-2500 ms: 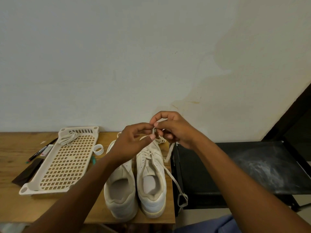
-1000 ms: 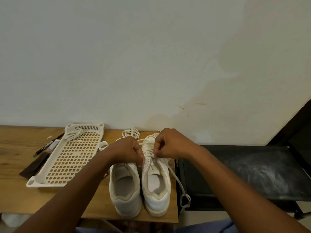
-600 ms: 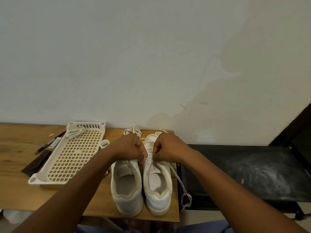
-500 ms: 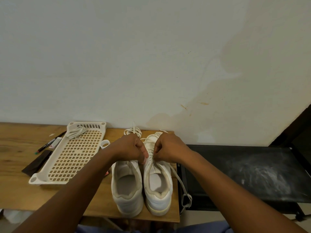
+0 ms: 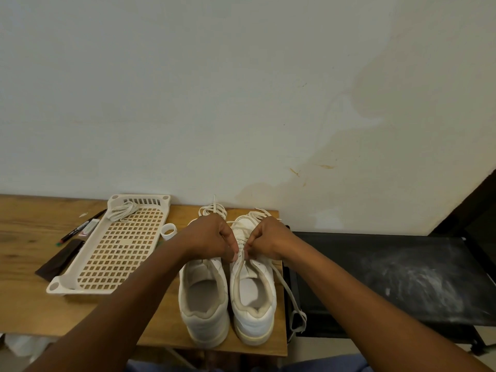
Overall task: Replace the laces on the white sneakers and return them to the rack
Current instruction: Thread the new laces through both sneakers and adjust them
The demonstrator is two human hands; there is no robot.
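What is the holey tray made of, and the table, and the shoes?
The tray looks like cream moulded plastic: a smooth, even grid of square holes. The table looks like wood or a wood-look board, matte, with brown grain streaks. The sneakers look like smooth white leather or imitation leather, slightly shiny at the heel; which one can't be told. Their laces look like flat woven fabric.
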